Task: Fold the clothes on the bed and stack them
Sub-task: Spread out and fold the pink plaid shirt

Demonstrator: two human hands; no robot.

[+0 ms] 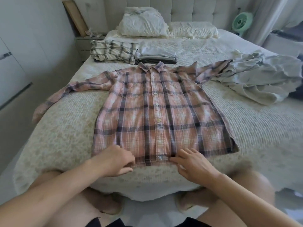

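Pink plaid shirt (157,108) spread flat, buttoned, front up on the bed (246,128), both hands at its hem.

Left hand (114,160) has its fingers curled, pinching the hem; right hand (195,164) rests on the hem with fingers spread loose. Two folded stacks behind the collar: a checked one (113,52) and a grey one (157,56) touching it. One unfolded pale heap (255,76) lies to the right, over the sleeve.
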